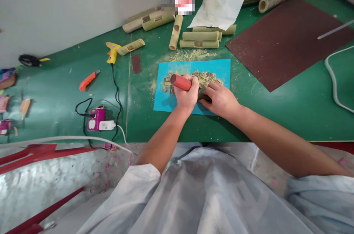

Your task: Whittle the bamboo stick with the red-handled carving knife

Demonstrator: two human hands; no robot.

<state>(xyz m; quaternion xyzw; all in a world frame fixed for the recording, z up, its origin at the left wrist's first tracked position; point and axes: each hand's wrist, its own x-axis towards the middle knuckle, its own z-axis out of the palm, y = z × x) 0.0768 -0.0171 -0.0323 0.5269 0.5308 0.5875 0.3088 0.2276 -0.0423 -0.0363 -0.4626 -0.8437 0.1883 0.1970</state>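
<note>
My left hand is wrapped round the thick red handle of a tool whose working end is hidden. To its right, my right hand grips a dark piece of bamboo, mostly covered by the fingers. Both hands are over a blue mat on the green table. Just beyond them lies a heap of bamboo chips and shavings, with pale dust scattered past the mat's far edge.
Several notched bamboo tubes lie behind the mat, some under white paper. At left are a yellow glue gun, an orange cutter and a purple box with cords. A brown sheet covers the right side.
</note>
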